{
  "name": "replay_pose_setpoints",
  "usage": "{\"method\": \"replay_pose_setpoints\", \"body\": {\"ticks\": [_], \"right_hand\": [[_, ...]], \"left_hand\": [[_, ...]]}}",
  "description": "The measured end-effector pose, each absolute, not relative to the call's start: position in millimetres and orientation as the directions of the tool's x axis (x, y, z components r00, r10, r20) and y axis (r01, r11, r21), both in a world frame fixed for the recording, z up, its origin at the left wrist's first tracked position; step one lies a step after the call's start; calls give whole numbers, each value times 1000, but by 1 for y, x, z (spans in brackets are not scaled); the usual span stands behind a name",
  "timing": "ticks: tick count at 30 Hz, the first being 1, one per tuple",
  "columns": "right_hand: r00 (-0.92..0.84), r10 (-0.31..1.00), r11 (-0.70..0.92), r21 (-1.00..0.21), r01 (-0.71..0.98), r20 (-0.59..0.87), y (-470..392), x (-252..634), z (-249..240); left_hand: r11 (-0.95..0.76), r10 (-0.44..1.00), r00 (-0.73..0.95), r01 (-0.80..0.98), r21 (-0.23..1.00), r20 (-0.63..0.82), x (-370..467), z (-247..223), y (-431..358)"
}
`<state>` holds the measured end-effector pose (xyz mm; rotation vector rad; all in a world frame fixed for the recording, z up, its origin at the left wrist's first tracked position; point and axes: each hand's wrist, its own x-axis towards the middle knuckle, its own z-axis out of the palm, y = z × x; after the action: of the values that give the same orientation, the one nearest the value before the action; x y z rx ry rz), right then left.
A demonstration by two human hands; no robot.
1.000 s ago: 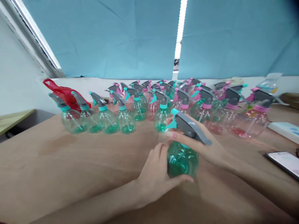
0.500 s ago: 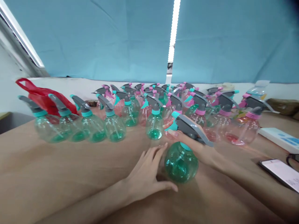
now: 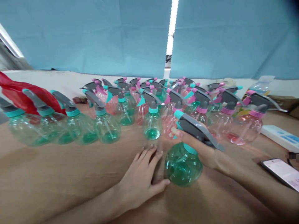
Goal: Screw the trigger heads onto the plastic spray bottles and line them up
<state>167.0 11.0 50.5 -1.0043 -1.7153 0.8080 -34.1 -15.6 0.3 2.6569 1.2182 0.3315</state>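
A round clear-green spray bottle [image 3: 183,166] with a turquoise collar and grey trigger head is held by the neck in my right hand [image 3: 198,146], its fingers wrapped round below the trigger. It tilts a little, and green shows inside. Left of it, my left hand [image 3: 142,177] is open, palm down on the table, thumb pointing toward the bottle but apart from it. Just beyond my left fingertips stands another green spray bottle [image 3: 152,126]. A row of green spray bottles [image 3: 107,129] stands to the left.
Several pink spray bottles [image 3: 244,127] and green ones crowd the back of the brown table [image 3: 70,180]. A red plastic bag [image 3: 30,96] lies behind the left row. On the right are a phone [image 3: 281,172], a white-and-blue box [image 3: 280,137] and a clear bottle [image 3: 259,87].
My left hand has drawn slightly left and away from the held bottle. The right hand and its bottle have shifted slightly right. The camera view has moved a little closer.
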Motion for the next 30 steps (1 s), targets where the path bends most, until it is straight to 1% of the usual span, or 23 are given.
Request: {"method": "replay_pose_setpoints", "body": {"ticks": [7, 12, 15, 18, 25, 30], "right_hand": [[-237, 906, 409, -871, 273, 352, 4, 170, 57], [-251, 909, 390, -890, 235, 332, 5, 171, 57], [-237, 908, 397, -891, 222, 345, 3, 170, 58], [-201, 915, 392, -886, 247, 349, 1, 170, 60], [-193, 918, 389, -880, 274, 346, 4, 170, 57], [-202, 917, 388, -890, 240, 345, 4, 170, 54]], "left_hand": [[-655, 753, 645, 717, 240, 129, -34, -1, -14], [-644, 765, 628, 739, 198, 140, -36, -5, -13], [-647, 762, 633, 741, 177, 137, -36, -5, -13], [-649, 760, 638, 743, 162, 120, -35, -3, -14], [-652, 758, 643, 740, 165, 110, -35, -4, -13], [-657, 753, 648, 730, 188, 116, -37, -5, -12]]}}
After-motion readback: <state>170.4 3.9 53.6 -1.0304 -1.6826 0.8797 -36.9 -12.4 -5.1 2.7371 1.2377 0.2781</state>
